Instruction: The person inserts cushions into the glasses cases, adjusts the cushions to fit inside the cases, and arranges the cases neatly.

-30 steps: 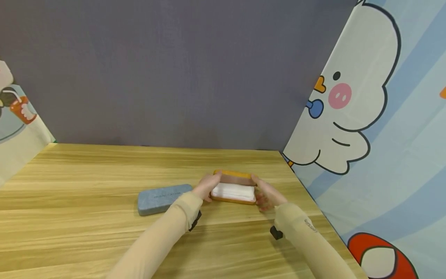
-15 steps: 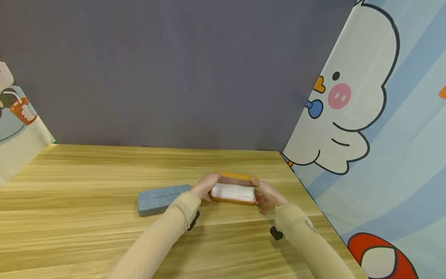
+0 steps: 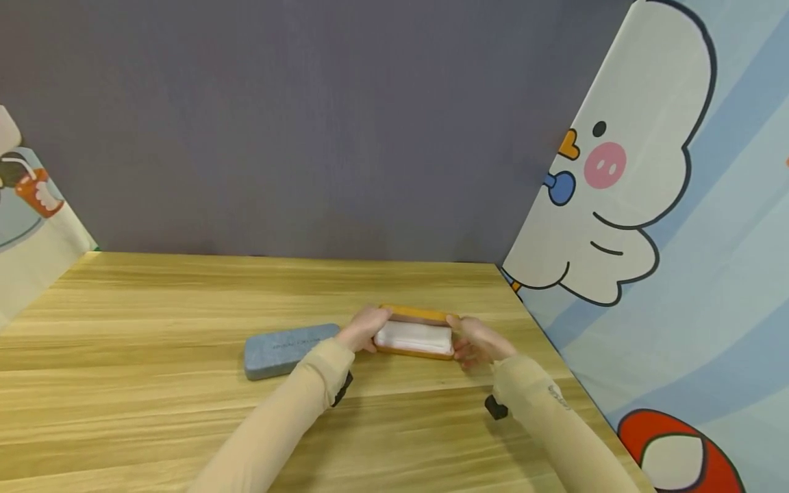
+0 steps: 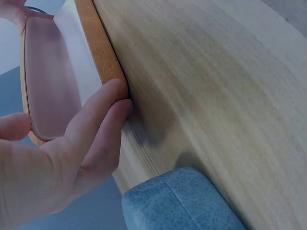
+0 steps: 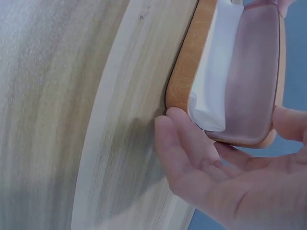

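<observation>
An orange-brown glasses case (image 3: pixel 414 353) lies opened on the wooden table, its long side toward me. Inside its base is a white wrapped or folded bundle (image 3: pixel 413 335). The raised lid (image 4: pixel 50 81) shows a dull pink lining. My left hand (image 3: pixel 365 329) grips the left end, thumb at the lid's edge and fingers around the base corner. At the other end my right hand (image 3: pixel 477 340) holds the case likewise, its thumb (image 5: pixel 289 123) on the lid and fingertips at the lower corner. A blue-grey hard case (image 3: pixel 280 352), closed, lies just left of my left hand.
The wooden table (image 3: pixel 154 424) spreads around both cases. Behind it stands a dark grey panel (image 3: pixel 296 130). A cartoon-printed sheet (image 3: pixel 647 356) hangs along the right edge, and another printed sheet (image 3: pixel 37 260) is at the far left.
The lid of the orange-brown case has tipped slightly down toward the base, with both thumbs still on it. The blue-grey case stays in place.
</observation>
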A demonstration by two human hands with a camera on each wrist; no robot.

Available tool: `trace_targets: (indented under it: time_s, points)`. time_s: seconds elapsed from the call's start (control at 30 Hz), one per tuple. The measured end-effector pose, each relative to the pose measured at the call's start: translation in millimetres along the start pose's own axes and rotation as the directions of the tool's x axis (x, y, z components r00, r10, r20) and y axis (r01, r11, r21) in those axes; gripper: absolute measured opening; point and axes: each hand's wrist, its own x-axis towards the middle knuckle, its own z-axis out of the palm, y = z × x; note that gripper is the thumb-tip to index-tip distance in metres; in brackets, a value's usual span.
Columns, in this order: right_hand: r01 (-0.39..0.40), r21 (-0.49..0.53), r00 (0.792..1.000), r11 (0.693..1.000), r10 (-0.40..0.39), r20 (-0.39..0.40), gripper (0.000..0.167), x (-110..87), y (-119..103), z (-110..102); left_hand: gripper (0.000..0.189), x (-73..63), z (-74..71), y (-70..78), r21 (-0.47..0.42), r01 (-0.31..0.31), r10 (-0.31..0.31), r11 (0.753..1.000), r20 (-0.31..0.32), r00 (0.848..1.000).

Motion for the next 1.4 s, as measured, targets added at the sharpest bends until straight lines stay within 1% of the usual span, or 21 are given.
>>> trace_targets:
  time_s: [0.13,0.2,0.27,0.3,0.47,0.57,0.67,0.8,0.97,1.13,1.4]
  points:
    - [0.009,0.004,1.0,1.0,-0.009,-0.006,0.072,27.3,15,-6,0.063,0.4,-1.7,-1.6,0.003,-0.003,0.003,1.0,0.016,1.0]
    - [0.008,0.007,1.0,1.0,-0.008,-0.013,0.072,33.0,20,-7,0.062,1.2,-2.4,-2.0,0.009,-0.007,0.007,1.0,0.026,1.0]
    - [0.017,-0.001,1.0,1.0,-0.017,-0.012,0.072,29.2,18,-7,0.061,1.4,-3.0,-2.1,0.018,-0.013,0.013,1.0,0.034,0.999]
    - [0.017,-0.005,1.0,1.0,-0.017,-0.011,0.07,23.8,16,-6,0.061,1.3,-3.2,-1.8,0.021,-0.016,0.015,1.0,0.037,0.999]
    - [0.037,-0.051,0.999,0.998,-0.037,-0.003,0.07,-15.2,-5,1,0.061,0.0,-4.2,0.8,0.032,-0.026,0.025,0.999,0.043,0.999]
    - [0.056,-0.074,0.998,0.996,-0.056,-0.005,0.07,-30.3,-12,4,0.06,-1.2,-4.7,2.1,0.049,-0.035,0.033,0.998,0.042,0.999]
    - [0.062,-0.083,0.998,0.995,-0.063,-0.01,0.07,-33.7,-13,4,0.056,-1.5,-4.2,3.0,0.074,-0.04,0.037,0.996,0.033,0.999]
    - [0.076,-0.1,0.997,0.992,-0.077,-0.001,0.07,-33.0,-11,3,0.053,-1.3,-3.3,3.6,0.097,-0.037,0.034,0.995,0.028,0.999]
    - [0.092,-0.127,0.996,0.988,-0.092,0.006,0.068,-32.4,-10,3,0.052,-1.7,-4.0,3.1,0.117,-0.038,0.034,0.992,0.038,0.999]
    - [0.105,-0.145,0.995,0.984,-0.104,0.013,0.068,-33.4,-11,4,0.05,-2.4,-4.8,2.6,0.105,-0.043,0.039,0.994,0.046,0.998]
    - [0.099,-0.147,0.995,0.984,-0.098,0.02,0.067,-32.1,-9,6,0.057,-3.4,-6.6,-3.8,0.088,-0.056,0.052,0.995,0.051,0.997]
